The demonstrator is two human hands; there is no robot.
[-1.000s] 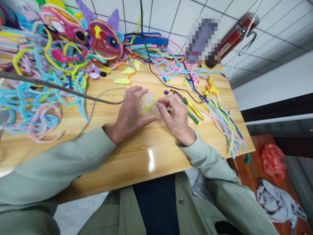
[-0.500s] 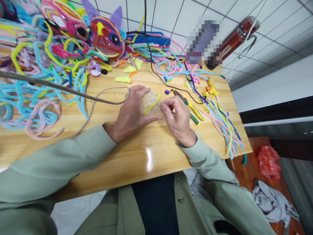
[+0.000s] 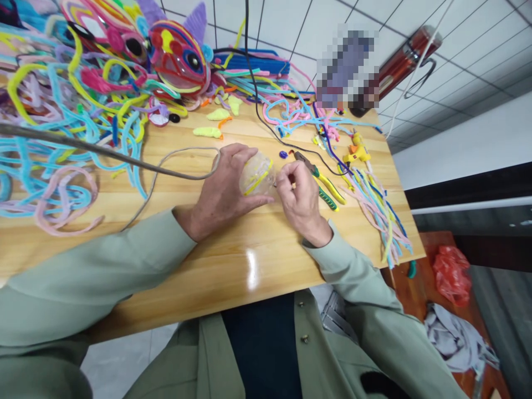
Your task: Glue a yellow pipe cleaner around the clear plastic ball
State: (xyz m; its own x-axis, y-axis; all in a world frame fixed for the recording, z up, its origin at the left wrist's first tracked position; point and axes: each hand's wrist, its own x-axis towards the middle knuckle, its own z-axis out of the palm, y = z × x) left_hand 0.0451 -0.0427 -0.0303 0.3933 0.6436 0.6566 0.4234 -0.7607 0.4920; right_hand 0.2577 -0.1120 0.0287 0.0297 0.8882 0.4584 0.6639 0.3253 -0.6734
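Observation:
A clear plastic ball (image 3: pixel 256 174) with yellow pipe cleaner strips on it sits between my hands over the wooden table (image 3: pixel 233 260). My left hand (image 3: pixel 220 191) wraps round its left side, thumb beneath and fingers curled over the top. My right hand (image 3: pixel 300 200) is closed in a pinch against the ball's right side; what the fingertips hold is too small to make out.
Green-and-yellow pliers (image 3: pixel 322 182) lie just right of my right hand. A yellow glue gun (image 3: pixel 356 151) and a bundle of pipe cleaners (image 3: pixel 380 210) are further right. Tangled pipe cleaners (image 3: pixel 62 144) and colourful fish figures (image 3: pixel 177 58) fill the far left. A grey cable (image 3: pixel 124 158) crosses the table.
My left hand has tilted the ball up a little, showing more of the yellow strip. My right hand has curled tighter against it.

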